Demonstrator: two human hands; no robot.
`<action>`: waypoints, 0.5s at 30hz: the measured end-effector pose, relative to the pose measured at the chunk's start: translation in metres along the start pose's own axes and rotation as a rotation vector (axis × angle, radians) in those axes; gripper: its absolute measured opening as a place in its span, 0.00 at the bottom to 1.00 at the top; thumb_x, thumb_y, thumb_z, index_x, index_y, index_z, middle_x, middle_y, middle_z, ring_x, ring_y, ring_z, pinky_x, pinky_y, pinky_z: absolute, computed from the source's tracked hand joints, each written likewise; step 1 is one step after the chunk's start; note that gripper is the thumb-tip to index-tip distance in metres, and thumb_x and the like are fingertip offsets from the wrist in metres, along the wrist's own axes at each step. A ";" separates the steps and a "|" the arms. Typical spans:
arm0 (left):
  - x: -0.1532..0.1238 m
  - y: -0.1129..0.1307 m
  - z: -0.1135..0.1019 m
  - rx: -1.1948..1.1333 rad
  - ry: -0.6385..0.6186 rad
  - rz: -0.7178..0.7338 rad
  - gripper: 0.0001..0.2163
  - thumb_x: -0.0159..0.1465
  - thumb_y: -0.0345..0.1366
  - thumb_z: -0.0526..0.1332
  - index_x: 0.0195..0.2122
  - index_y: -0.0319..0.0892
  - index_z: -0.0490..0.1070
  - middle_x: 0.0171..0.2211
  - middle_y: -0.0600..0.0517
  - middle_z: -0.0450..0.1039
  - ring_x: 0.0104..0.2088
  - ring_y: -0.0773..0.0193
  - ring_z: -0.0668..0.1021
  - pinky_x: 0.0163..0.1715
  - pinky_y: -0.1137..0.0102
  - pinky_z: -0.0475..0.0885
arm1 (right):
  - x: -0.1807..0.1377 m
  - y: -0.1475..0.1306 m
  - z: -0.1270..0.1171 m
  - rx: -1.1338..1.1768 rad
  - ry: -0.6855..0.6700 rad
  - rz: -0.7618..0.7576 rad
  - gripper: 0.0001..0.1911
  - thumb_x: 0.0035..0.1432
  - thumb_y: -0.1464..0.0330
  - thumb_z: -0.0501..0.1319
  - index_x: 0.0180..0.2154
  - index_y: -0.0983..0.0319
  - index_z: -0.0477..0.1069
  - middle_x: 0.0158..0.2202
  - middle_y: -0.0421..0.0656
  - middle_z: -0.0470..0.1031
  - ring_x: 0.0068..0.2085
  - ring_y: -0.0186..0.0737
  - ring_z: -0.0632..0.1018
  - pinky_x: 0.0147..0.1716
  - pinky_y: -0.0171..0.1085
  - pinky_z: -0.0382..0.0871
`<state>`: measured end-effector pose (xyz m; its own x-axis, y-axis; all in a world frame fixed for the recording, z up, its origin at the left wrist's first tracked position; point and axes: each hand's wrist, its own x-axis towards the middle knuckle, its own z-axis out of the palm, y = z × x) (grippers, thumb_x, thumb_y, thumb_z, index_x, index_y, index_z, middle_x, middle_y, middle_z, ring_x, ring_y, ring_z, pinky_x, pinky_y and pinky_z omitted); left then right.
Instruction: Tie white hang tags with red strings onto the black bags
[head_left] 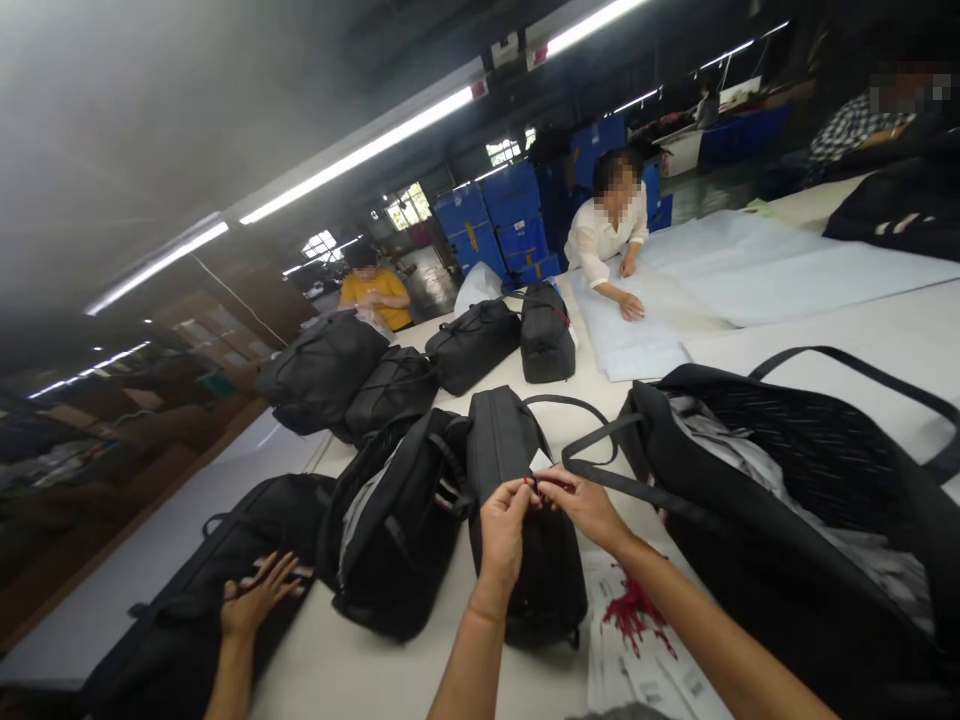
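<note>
Black bag (525, 520) lies w/ long axis pointing away from me. Both my hands, left hand (501, 532) & right hand (585, 505), reach fwd, fingers pinched shut on small red tag (535, 487) above it.

The black bag (525, 560) under my hands is matt woven cloth, its strap (600, 475) smooth webbing. The desk (390, 670) looks smooth and pale; the sheets (645, 660) on it are printed paper.
</note>
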<state>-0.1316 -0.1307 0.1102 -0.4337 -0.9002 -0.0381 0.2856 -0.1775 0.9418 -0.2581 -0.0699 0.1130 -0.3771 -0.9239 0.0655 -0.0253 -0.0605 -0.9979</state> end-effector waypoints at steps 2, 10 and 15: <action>-0.002 0.000 -0.001 -0.024 -0.025 -0.003 0.14 0.55 0.40 0.71 0.35 0.35 0.73 0.25 0.51 0.74 0.27 0.67 0.75 0.34 0.72 0.71 | 0.006 -0.002 0.000 0.046 -0.065 -0.003 0.19 0.54 0.54 0.63 0.41 0.60 0.79 0.35 0.43 0.75 0.33 0.39 0.77 0.33 0.36 0.71; 0.001 -0.001 -0.005 -0.068 -0.095 0.016 0.14 0.55 0.39 0.70 0.35 0.38 0.67 0.23 0.52 0.75 0.26 0.65 0.77 0.35 0.70 0.72 | 0.010 -0.006 0.007 0.211 -0.080 0.117 0.22 0.46 0.53 0.70 0.37 0.64 0.79 0.28 0.41 0.75 0.30 0.36 0.75 0.32 0.35 0.69; 0.001 -0.001 -0.006 -0.056 -0.099 0.025 0.14 0.55 0.40 0.71 0.33 0.38 0.68 0.25 0.50 0.76 0.28 0.63 0.79 0.35 0.70 0.72 | 0.012 -0.006 0.008 0.186 -0.060 0.108 0.21 0.45 0.54 0.71 0.33 0.64 0.77 0.27 0.40 0.75 0.30 0.37 0.75 0.33 0.36 0.69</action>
<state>-0.1270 -0.1338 0.1073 -0.5071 -0.8616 0.0206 0.3431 -0.1798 0.9219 -0.2555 -0.0834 0.1193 -0.3128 -0.9491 -0.0364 0.1857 -0.0235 -0.9823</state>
